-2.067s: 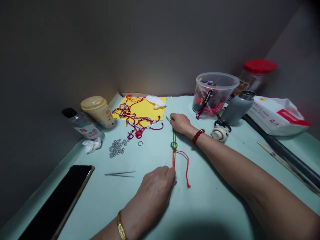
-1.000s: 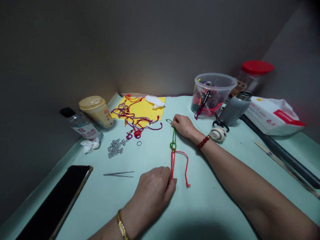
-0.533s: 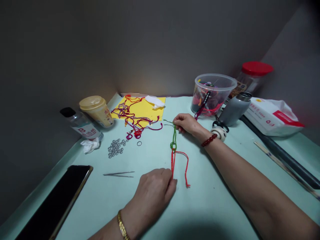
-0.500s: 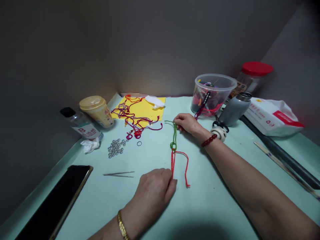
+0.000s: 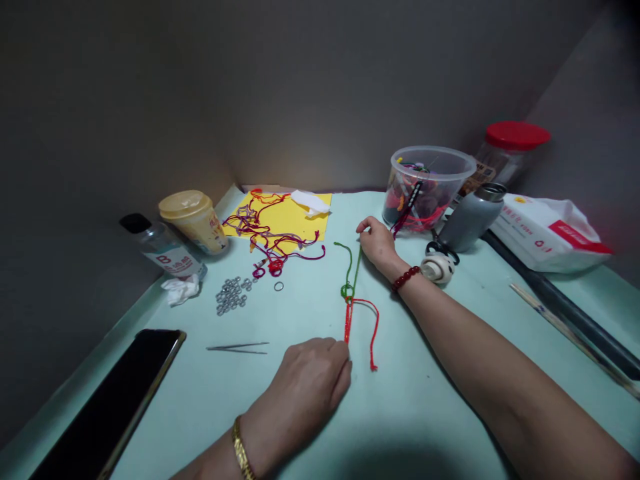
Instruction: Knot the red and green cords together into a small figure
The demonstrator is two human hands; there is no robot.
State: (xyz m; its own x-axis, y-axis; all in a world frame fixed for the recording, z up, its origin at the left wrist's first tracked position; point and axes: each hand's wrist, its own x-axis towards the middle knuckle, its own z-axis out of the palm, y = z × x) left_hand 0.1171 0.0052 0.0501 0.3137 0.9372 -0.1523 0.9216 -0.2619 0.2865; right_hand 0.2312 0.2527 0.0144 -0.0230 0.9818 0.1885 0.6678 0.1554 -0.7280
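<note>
On the pale green tabletop lies a red cord [image 5: 348, 323] joined to a green cord [image 5: 357, 270] at a small ring with green loops [image 5: 347, 291]. My left hand [image 5: 313, 373] is closed on the lower part of the red cord; its fingertips are tucked out of sight. One red end curves off freely to the right. Farther up, my right hand [image 5: 376, 243] is closed on one strand of the green cord, which runs taut from the ring. The other green end lies loose to its left.
Left of the cords are tweezers [image 5: 237, 348], a pile of metal rings [image 5: 231, 297], a phone [image 5: 110, 400], a bottle [image 5: 173, 257] and a yellow cup [image 5: 195, 223]. Knotted cords lie over yellow paper [image 5: 285, 220]. Rightward stand a clear tub [image 5: 425, 193], a grey flask [image 5: 473, 220] and scissors [image 5: 443, 252].
My right hand has shifted slightly right, drawing one green strand straight. The other green strand has come free of it and lies apart. My left hand keeps its hold nearly in place.
</note>
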